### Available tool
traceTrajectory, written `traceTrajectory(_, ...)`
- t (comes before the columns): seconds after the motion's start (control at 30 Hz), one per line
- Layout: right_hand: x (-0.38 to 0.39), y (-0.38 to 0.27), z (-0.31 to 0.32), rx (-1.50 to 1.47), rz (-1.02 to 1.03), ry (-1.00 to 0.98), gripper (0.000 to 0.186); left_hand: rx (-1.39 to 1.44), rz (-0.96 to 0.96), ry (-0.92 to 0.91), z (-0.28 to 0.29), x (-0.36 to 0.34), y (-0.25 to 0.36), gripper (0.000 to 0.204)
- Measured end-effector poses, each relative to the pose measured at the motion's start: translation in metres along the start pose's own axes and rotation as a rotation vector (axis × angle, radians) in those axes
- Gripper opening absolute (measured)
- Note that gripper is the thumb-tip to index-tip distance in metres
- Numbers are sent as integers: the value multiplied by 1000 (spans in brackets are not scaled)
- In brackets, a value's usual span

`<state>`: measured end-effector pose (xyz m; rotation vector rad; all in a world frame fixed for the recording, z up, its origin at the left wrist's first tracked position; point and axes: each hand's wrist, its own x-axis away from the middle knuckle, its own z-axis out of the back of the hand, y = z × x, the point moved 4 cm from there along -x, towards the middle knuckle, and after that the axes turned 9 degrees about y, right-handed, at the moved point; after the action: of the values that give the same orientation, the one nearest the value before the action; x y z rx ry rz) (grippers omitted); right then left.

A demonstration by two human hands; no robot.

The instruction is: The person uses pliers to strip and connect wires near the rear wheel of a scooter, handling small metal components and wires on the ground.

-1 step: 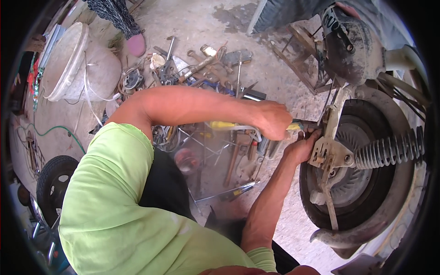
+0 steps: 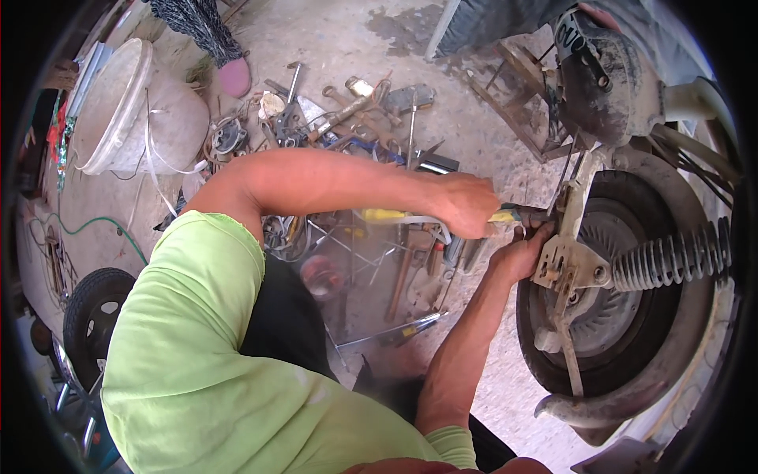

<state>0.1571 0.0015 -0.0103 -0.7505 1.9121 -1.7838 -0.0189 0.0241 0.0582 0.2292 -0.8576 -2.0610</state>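
Observation:
My left hand [image 2: 469, 205] reaches across from the left, fingers closed round a hand tool with a yellow and dark green handle [image 2: 504, 215]. The tool points at the metal bracket beside a dusty scooter wheel [image 2: 612, 316]; its working end is hard to make out. Just below it, my right hand [image 2: 521, 254] is up against the swing arm bracket [image 2: 559, 265], fingers curled. What those fingers grip is hidden. A coil spring shock absorber [image 2: 663, 261] joins the bracket from the right.
Many loose tools lie across the floor, among them a hammer [image 2: 401, 276] and a yellow-handled screwdriver [image 2: 384, 215]. A white bucket [image 2: 118, 107] rests on its side at upper left. A small spare tyre [image 2: 93, 316] stands at the left. Another person's trouser leg [image 2: 489, 28] is at the top.
My left hand has turned slightly and drawn back a little, so more of the yellow handle shows. My right hand has stayed in place.

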Motion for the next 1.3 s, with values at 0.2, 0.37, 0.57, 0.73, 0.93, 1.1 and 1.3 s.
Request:
traceTrajectory(0.2, 4, -5, -9, -78, -68, -15, 23, 64, -283, 382, -41, -43, -67, 23)
traceTrajectory(0.37, 2, -4, -7, -91, -85, -21, 22, 158, -465, 428, -38, -59, -72, 23)
traceTrajectory(0.57, 1, 3, -5, -68, -58, -65, 23, 92, -85, 273, -34, -11, -30, 33)
traceTrajectory(0.73, 0, 2, 2, -51, -75, -20, 25, 23, 158, -149, 18, -2, 20, 42)
traceTrajectory(0.93, 3, -2, -4, -126, -162, -75, 24, 87, -74, 184, -16, -6, -32, 38)
traceTrajectory(1.1, -2, 7, 2, -298, -244, -109, 18, 143, -186, 260, -25, -15, -50, 34)
traceTrajectory(1.3, -5, 13, -2, -487, -365, -174, 12, 253, -289, 294, -27, -17, -57, 31)
